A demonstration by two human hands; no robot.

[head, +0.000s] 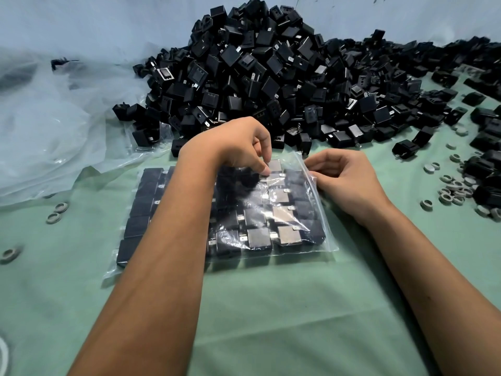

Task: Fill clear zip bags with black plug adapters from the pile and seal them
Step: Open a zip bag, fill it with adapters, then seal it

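Clear zip bag (306,213) flat on green cloth, packed with tidy rows of black plug adapters (257,237), metal prongs showing, far-right mouth corner lifted. Behind it, touching nothing of the bag, big loose pile (271,77) of identical black adapters, heaped high.

The left forearm (173,234) covers the middle rows of adapters in the zip bag (320,213); glare on the plastic blurs those beneath. The pile (271,77) runs off the right edge of the table (271,308). A white ring (3,351) is cut by the left edge
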